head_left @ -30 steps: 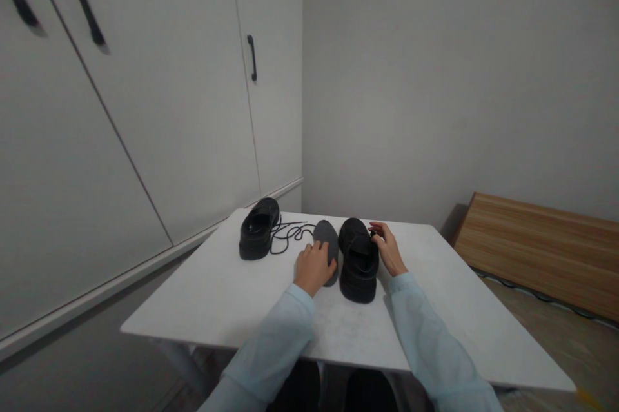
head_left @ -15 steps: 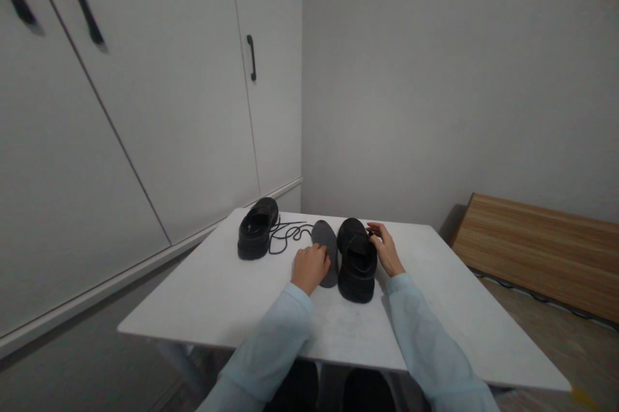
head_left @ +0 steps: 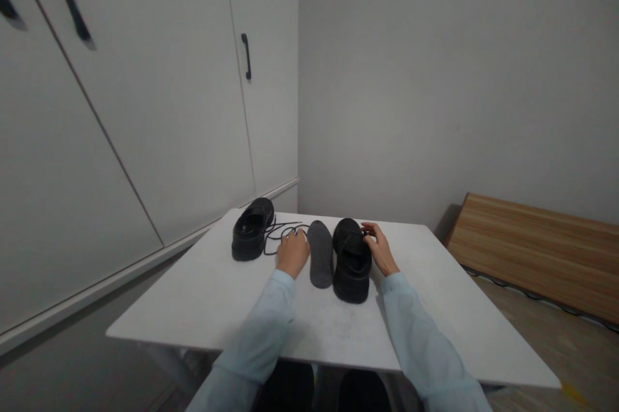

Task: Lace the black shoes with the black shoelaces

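Observation:
A black shoe (head_left: 351, 264) stands on the white table (head_left: 213, 299), heel towards me. My right hand (head_left: 380, 251) grips its right side near the tongue. A grey insole (head_left: 320, 262) lies flat just left of this shoe. My left hand (head_left: 293, 253) rests left of the insole, its fingertips at a loose black lace (head_left: 282, 233); I cannot see whether the fingers pinch the lace. A second black shoe (head_left: 251, 238) stands at the table's far left, with the lace trailing from it.
White wardrobe doors with a black handle (head_left: 247, 57) rise on the left, close to the table. A grey wall stands behind. A wooden board (head_left: 532, 251) leans low at the right, with a cable on the floor in front of it.
My left hand has left the insole and moved left and forward to the lace. The right hand stays on the shoe. The view has shifted slightly.

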`<state>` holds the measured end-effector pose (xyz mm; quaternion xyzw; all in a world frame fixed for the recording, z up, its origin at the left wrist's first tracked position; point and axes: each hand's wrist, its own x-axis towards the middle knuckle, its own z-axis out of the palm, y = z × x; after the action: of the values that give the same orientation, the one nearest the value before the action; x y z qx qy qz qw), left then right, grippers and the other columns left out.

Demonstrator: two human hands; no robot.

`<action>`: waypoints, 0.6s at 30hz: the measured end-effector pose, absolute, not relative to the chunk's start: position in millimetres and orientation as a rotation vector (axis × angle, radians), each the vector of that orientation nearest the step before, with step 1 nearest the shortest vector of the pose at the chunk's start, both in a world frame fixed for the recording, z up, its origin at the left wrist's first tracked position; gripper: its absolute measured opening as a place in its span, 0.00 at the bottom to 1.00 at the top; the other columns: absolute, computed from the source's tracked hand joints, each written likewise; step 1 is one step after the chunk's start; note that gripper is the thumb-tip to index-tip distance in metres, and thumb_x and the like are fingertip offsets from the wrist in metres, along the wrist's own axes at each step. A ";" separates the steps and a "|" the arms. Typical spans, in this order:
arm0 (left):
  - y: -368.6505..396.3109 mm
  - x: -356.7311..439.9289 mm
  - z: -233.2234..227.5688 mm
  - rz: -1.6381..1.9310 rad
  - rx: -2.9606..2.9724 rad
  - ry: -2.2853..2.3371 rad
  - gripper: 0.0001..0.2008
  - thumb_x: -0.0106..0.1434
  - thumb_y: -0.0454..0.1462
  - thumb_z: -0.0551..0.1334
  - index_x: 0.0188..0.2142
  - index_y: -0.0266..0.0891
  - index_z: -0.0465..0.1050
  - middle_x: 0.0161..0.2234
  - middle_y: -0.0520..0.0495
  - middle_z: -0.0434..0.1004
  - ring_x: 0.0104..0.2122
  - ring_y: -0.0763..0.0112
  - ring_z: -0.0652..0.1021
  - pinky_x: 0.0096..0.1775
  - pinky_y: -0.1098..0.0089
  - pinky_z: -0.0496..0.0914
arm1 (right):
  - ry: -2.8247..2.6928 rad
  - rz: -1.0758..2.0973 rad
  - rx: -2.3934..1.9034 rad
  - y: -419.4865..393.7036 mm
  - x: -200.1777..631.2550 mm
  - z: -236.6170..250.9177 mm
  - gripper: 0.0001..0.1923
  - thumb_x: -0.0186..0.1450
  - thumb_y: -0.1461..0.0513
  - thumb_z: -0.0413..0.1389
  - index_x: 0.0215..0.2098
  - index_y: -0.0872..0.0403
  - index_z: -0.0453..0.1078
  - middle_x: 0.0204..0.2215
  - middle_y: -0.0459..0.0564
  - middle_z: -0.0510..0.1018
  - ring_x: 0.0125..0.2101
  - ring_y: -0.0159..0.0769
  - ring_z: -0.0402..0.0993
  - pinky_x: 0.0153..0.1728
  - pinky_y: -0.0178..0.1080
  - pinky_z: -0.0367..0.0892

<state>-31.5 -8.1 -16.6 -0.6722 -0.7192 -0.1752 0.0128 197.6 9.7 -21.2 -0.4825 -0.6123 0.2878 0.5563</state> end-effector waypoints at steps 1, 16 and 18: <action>-4.9 -33.8 -14.0 -0.516 -2.087 -2.263 0.17 0.62 0.39 0.53 0.49 0.35 0.65 0.46 0.34 0.71 0.47 0.50 0.72 0.41 0.58 0.68 | -1.445 0.680 -1.139 9.6 197.4 -20.9 0.19 0.53 0.60 0.50 0.43 0.54 0.66 0.40 0.54 0.73 0.42 0.43 0.68 0.44 0.45 0.64; 34.7 -57.3 -41.1 -0.373 -1.914 -2.419 0.26 0.61 0.47 0.54 0.55 0.35 0.60 0.54 0.29 0.63 0.51 0.44 0.69 0.52 0.46 0.55 | -1.458 0.672 -1.126 12.5 197.6 -23.7 0.18 0.52 0.61 0.50 0.42 0.54 0.66 0.40 0.53 0.73 0.41 0.41 0.68 0.43 0.43 0.64; 34.2 -55.1 -43.5 -0.378 -1.913 -2.418 0.26 0.61 0.46 0.55 0.55 0.35 0.60 0.53 0.30 0.64 0.50 0.44 0.69 0.50 0.46 0.57 | -1.461 0.673 -1.126 12.8 197.9 -24.1 0.18 0.52 0.61 0.49 0.42 0.54 0.66 0.40 0.53 0.73 0.41 0.41 0.68 0.43 0.44 0.64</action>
<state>-55.1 34.2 -43.5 -0.6157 -0.7783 -0.1217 0.0179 197.9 12.8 -24.1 -0.4770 -0.6187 0.2849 0.5555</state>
